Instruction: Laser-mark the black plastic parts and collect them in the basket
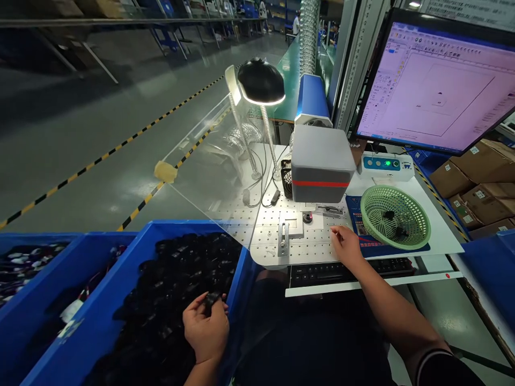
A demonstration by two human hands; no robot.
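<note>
My left hand (pixel 207 327) is closed on a small black part (pixel 212 300), pinched between thumb and fingers, above the right side of a blue bin (pixel 140 230) full of similar black parts (pixel 173 289). Over the front of the perforated metal plate (pixel 261 244) is my right hand (pixel 346 245), its fingers curled together and nothing visible in them. Beyond its fingertips, a small round black piece (pixel 307 217) sits on the plate under the grey machine head (pixel 322 163). A metal bracket (pixel 283 238) is fixed to the left of that piece.
A green basket (pixel 420 220) with a few black parts stands on a blue mat (pixel 368 247) at the right. Behind are a black lamp (pixel 260 80), a clear sheet (pixel 209 177), a control box (pixel 386 164) and a monitor (pixel 434 91). A keyboard (pixel 317 272) lies below the table edge.
</note>
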